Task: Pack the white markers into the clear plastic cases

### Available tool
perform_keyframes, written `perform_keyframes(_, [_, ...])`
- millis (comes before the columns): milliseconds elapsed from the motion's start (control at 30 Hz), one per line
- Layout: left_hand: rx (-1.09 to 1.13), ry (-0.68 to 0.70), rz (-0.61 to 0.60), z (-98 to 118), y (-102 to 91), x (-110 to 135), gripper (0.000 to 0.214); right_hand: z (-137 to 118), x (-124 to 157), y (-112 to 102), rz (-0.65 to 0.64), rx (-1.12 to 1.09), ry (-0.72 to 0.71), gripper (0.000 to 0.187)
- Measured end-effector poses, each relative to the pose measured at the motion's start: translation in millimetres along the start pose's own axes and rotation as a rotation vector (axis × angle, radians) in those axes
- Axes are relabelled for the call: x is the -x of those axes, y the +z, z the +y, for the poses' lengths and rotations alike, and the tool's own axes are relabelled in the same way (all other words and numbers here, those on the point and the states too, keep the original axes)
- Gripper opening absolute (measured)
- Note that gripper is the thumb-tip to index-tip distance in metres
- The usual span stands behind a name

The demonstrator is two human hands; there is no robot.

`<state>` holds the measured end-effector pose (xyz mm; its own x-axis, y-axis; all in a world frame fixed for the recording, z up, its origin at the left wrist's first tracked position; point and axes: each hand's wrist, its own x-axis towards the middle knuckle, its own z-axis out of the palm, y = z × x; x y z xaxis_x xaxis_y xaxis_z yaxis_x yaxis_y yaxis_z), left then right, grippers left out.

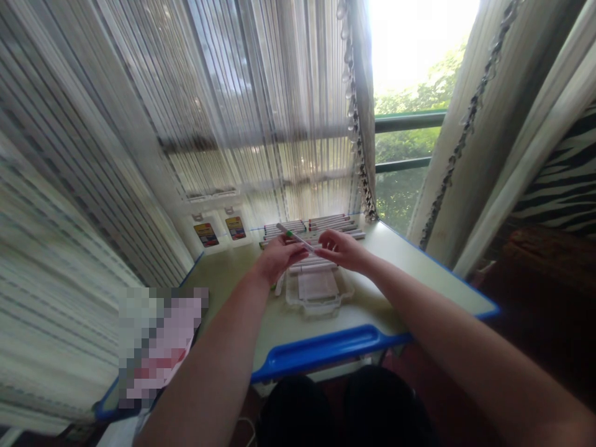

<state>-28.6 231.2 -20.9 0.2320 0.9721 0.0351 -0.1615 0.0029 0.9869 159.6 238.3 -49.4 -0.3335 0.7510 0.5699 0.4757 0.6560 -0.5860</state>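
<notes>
My left hand (278,257) is closed around a white marker pen (294,237) with a green band, held slanted above the desk. My right hand (342,249) is just to its right, fingers curled and touching the pen's lower end. Below both hands lies a clear plastic case (318,292), open, with several white pens in its far part. Two rows of similar marker pens (313,226) lie side by side on the desk beyond the hands.
The pale desk (372,292) has a blue rim and a blue groove at its near edge. Two small packaged items (221,231) lean at the back left. Sheer curtains hang behind and to the left; a window with a railing is at the right. My knees show below.
</notes>
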Motion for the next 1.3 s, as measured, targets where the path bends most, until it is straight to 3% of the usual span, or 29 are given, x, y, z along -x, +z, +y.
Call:
perform_keyframes(167, [0.028,-0.028,0.016,0,2.0,1,0.006,-1,0,3,-0.02,0.123,-0.05,0.014])
perform_keyframes(300, [0.036,-0.038,0.008,3,2.0,2,0.006,2,-1,0,0.039,0.158,-0.126,0.008])
perform_keyframes(467, [-0.08,0.072,0.241,10,-5.3,0,0.016,13,-4,-18,0.107,0.203,-0.138,0.011])
perform_keyframes(533, [-0.179,0.096,0.256,11,-9.8,1,0.019,19,-6,-26,0.128,0.21,-0.117,0.014])
perform_keyframes(700, [-0.54,0.109,0.125,8,-20.9,2,0.017,24,-5,-35,0.056,0.163,-0.016,0.018])
perform_keyframes(867, [-1.166,0.233,-0.027,12,-26.6,5,0.012,15,-1,-35,-0.243,0.193,0.212,0.021])
perform_keyframes(1100, [-1.278,0.091,-0.178,20,-23.5,15,0.018,10,3,-36,-0.482,0.203,0.236,0.028])
perform_keyframes(1300, [-1.307,0.062,-0.241,12,-25.0,12,0.019,9,3,-36,-0.53,0.188,0.27,0.029])
